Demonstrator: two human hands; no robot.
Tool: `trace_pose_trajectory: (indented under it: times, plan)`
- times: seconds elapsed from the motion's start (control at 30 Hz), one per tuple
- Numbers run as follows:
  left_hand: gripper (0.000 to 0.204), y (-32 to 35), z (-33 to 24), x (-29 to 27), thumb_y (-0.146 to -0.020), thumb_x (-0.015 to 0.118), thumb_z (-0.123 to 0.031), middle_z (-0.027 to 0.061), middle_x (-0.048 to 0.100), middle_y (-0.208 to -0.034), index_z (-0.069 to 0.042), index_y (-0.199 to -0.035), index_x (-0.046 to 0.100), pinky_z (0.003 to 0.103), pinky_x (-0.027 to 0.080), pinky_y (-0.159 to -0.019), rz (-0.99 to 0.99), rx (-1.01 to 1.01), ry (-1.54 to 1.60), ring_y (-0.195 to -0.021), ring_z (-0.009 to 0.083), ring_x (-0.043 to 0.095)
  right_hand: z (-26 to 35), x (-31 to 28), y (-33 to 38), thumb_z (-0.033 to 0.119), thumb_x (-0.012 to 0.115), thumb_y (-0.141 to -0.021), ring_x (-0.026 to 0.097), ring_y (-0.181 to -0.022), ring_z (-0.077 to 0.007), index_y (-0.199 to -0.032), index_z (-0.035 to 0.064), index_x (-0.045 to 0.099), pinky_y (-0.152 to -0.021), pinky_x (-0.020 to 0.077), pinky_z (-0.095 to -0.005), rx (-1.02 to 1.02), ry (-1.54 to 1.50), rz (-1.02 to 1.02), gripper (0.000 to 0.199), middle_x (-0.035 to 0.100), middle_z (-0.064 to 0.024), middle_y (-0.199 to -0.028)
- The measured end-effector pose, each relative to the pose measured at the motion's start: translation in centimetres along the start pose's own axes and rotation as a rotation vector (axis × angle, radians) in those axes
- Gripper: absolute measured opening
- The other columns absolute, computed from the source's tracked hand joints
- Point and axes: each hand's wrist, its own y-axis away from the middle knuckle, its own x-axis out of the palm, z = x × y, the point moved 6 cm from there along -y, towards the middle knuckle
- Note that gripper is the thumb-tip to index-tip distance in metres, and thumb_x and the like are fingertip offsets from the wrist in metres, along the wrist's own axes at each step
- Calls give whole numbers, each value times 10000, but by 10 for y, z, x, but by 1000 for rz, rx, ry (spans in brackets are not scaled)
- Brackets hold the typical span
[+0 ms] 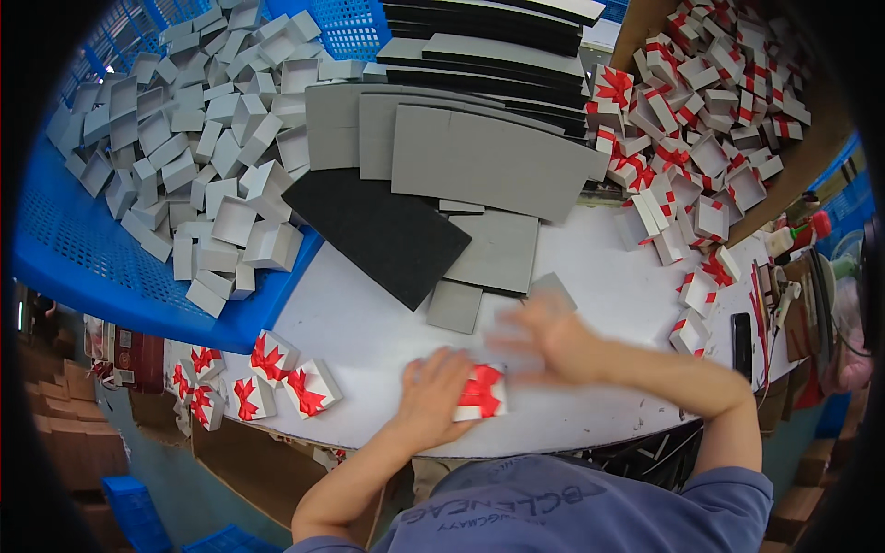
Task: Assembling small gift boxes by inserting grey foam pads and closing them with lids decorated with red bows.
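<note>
My left hand (431, 394) is closed on a small white gift box (482, 393) with a printed or tied red bow, resting near the table's front edge. Its fingers lie over the box's left side. Just right of and beyond this box, my right hand (551, 343) is smeared by motion, so its fingers cannot be read. Beside its fingertips is a small grey foam piece (557, 289); whether they touch is unclear. Farther off lie another small grey foam piece (454, 307), a larger grey foam sheet (498, 247) and a black foam sheet (383, 235).
A blue plastic basket (69, 217) of white box halves stands at the left. Stacked grey and black foam sheets (489, 152) fill the back. Bow-topped boxes (309, 387) sit at the left front; a cardboard carton (802, 189) at the right holds more. A black phone-like object (741, 346) lies right.
</note>
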Motion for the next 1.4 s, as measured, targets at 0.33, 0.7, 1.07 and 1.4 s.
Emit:
trace_pose_trajectory:
  times: [0.33,0.7,1.07,1.4]
  plan:
    - [816,58,95,-89,-671,752,-311,221,296,-1371,2,-1300,338,484,252,-1024,-303,-679,107,-1264,406,285,-137,-103,-152,252,769,-619,437,-1124,-297,-1265,34,415,-908,390,-421,414,534,-341,769,494,-127,-1105]
    - [510,-71,167,-41,-828,595,-49,117,380,-1256,-47,-1292,384,261,450,-845,-612,-611,933,-1078,192,488,-141,-260,-157,554,620,-740,615,-928,-284,-1060,-78,551,-816,477,-396,616,-150,-458,712,628,-202,-927]
    - [430,-139,34,-283,-763,596,24,144,477,-1209,-16,-1182,511,308,400,-921,-1008,370,-316,-1110,257,479,-275,-308,-154,346,524,-847,485,-1133,-343,-1143,46,588,-969,361,-416,805,-81,-712,426,524,-239,-1197]
    - [383,-357,-19,-310,-748,558,63,88,603,-1079,-115,-1084,595,315,450,-832,-508,473,-907,-1025,263,558,-220,-276,-109,509,520,-825,586,-936,-336,-1006,-86,589,-821,453,-371,531,84,-736,626,597,-239,-979]
